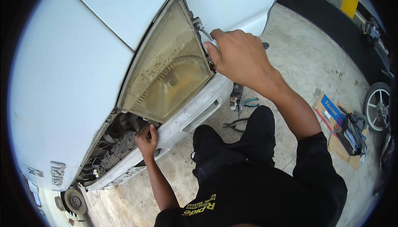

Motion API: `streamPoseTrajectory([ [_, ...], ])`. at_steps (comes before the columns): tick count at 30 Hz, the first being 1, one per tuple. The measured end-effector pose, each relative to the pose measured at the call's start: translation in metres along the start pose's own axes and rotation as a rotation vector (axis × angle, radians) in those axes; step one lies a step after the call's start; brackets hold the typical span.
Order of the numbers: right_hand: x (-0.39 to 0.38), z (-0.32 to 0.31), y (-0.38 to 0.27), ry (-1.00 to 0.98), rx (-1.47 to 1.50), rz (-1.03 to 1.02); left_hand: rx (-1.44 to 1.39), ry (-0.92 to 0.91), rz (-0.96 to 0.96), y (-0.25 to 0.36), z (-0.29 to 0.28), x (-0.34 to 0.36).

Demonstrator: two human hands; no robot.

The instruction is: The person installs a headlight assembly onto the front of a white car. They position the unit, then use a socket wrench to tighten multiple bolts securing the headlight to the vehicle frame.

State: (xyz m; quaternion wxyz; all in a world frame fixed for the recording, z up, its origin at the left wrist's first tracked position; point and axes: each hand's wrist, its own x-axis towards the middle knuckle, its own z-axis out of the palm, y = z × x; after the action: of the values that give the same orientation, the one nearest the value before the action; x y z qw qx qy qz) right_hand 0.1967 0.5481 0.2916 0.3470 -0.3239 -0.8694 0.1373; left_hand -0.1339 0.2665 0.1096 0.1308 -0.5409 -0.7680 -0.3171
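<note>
A yellowed, cloudy headlight sits in the corner of a white vehicle. At its outer edge, my right hand is closed round a metal socket wrench. The tool's tip meets a fastener beside the lens; most of its handle is hidden in my fist. Lower down, my left hand rests at the upper edge of the white bumper, just under the headlight's bottom corner. Its fingers curl over that edge, and their tips are partly hidden.
Left of my left hand lies an uncovered front opening with dark parts. Pliers and teal-handled pliers lie on the concrete floor. Rightward are a cardboard box, dark parts and a spoked wheel.
</note>
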Motion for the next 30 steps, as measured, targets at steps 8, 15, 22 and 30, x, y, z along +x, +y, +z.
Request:
streamPoseTrajectory([
  [8,-0.002,0.028,0.011,0.086,1.335,0.436,-0.703,0.149,0.412,0.142,0.052,0.016],
  [15,-0.001,-0.002,-0.004,0.115,-0.424,-0.23,-1.961,-0.399,-0.245,0.263,0.099,0.144],
  [22,-0.033,0.008,-0.002,0.353,0.344,0.282,-2.511,-1.239,0.074,0.257,0.123,0.216],
  [30,0.015,0.009,-0.008,0.283,0.139,0.017,-2.373,-0.612,-0.532,0.279,0.117,0.197],
])
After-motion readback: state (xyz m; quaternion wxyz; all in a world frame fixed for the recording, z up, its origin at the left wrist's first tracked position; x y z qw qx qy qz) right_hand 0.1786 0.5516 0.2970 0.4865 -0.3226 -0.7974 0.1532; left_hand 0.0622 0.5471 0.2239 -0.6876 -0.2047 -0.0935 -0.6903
